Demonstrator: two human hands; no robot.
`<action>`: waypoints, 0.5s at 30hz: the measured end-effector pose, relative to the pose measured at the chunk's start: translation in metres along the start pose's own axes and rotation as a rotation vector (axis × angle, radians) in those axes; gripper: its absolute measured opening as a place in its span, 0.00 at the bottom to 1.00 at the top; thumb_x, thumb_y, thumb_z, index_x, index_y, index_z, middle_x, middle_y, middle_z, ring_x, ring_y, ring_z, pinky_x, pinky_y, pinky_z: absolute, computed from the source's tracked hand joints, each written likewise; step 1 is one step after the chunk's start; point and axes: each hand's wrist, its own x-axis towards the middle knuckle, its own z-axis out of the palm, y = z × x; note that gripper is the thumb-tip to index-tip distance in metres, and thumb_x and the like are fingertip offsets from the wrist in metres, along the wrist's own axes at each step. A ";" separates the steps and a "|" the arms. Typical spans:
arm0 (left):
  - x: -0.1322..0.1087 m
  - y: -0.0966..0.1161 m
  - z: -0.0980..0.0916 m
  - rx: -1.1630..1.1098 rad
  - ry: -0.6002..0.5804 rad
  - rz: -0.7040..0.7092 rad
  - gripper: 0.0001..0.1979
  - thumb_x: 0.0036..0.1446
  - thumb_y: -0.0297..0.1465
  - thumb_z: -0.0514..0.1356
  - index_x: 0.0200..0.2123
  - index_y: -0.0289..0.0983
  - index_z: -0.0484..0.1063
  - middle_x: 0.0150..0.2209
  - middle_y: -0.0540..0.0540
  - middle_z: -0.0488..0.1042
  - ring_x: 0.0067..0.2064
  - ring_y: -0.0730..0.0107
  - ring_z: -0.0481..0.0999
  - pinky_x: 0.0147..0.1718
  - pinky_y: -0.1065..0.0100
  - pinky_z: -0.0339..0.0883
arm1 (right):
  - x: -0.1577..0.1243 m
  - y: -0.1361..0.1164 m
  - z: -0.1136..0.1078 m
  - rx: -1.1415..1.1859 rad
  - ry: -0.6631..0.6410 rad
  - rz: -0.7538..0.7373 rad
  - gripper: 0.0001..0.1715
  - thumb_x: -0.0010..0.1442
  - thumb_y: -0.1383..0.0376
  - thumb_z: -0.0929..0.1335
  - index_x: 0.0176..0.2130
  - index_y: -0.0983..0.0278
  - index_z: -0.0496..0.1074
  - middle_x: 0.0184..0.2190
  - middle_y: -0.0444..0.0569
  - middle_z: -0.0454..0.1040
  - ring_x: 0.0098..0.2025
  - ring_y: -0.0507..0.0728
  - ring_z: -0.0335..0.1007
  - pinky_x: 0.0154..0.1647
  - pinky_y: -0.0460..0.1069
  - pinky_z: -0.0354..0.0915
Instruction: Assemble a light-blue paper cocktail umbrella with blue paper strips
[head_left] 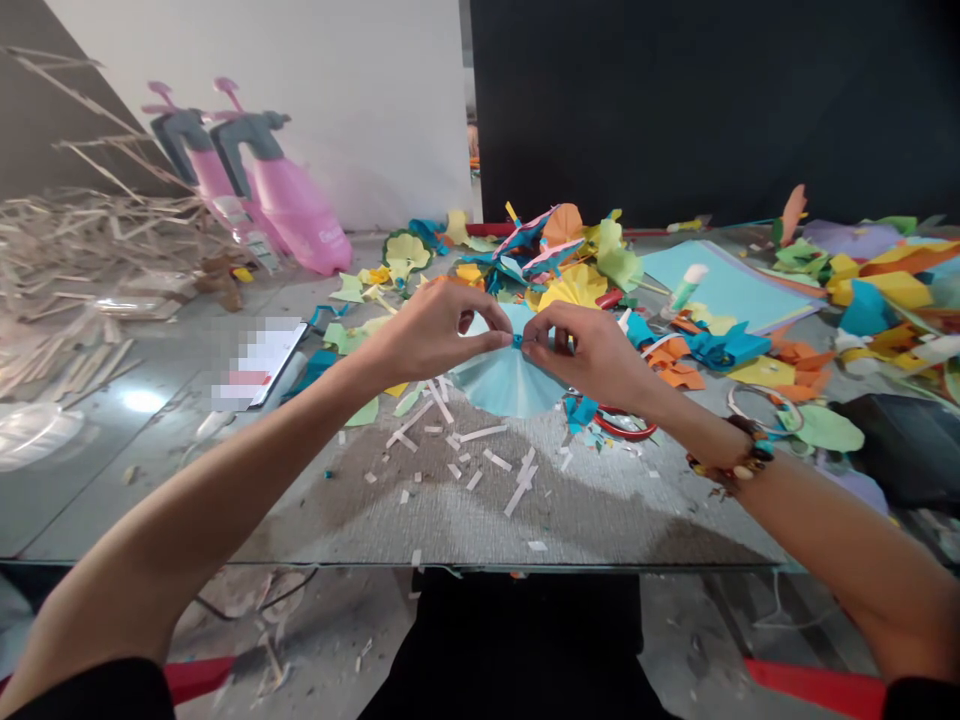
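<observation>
A pale blue pleated paper disc (510,388) is in front of me, just above the tabletop's near middle. At its centre sits a tiny darker blue paper piece (517,341). My left hand (442,330) comes in from the left, thumb and forefinger pinched at that piece. From the other side my right hand (581,345) pinches the same piece, its fingers curled. The fingertips of both hands nearly meet there. Behind the disc lies a yellow pleated paper shape (576,290). Red-handled scissors (626,425) lie beneath my right hand, partly hidden.
White paper strips (484,435) litter the mat. Coloured paper flowers (555,230) and scraps crowd the back and right, with a glue stick (686,288) and blue sheets (705,275). A phone (277,360), pink spray bottles (296,210) and thin wooden sticks (82,240) occupy the left.
</observation>
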 end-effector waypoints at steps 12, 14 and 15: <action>-0.006 -0.001 0.005 0.062 0.015 0.032 0.08 0.60 0.36 0.62 0.38 0.39 0.79 0.36 0.48 0.81 0.32 0.71 0.71 0.35 0.68 0.63 | 0.000 0.000 0.000 -0.018 0.004 -0.010 0.04 0.62 0.64 0.69 0.34 0.62 0.73 0.34 0.46 0.76 0.29 0.52 0.65 0.32 0.49 0.59; -0.006 -0.001 0.005 0.068 0.014 0.032 0.08 0.61 0.36 0.62 0.37 0.39 0.79 0.36 0.48 0.81 0.32 0.70 0.72 0.36 0.68 0.63 | 0.000 0.001 0.000 -0.021 0.004 -0.015 0.04 0.62 0.64 0.69 0.34 0.62 0.73 0.34 0.46 0.76 0.29 0.52 0.65 0.32 0.49 0.58; -0.006 -0.001 0.005 0.071 0.013 0.034 0.08 0.61 0.36 0.62 0.37 0.39 0.79 0.36 0.48 0.81 0.33 0.70 0.73 0.37 0.68 0.63 | 0.001 0.002 0.000 -0.023 0.005 -0.018 0.04 0.62 0.64 0.69 0.34 0.62 0.73 0.33 0.46 0.76 0.29 0.52 0.65 0.32 0.49 0.58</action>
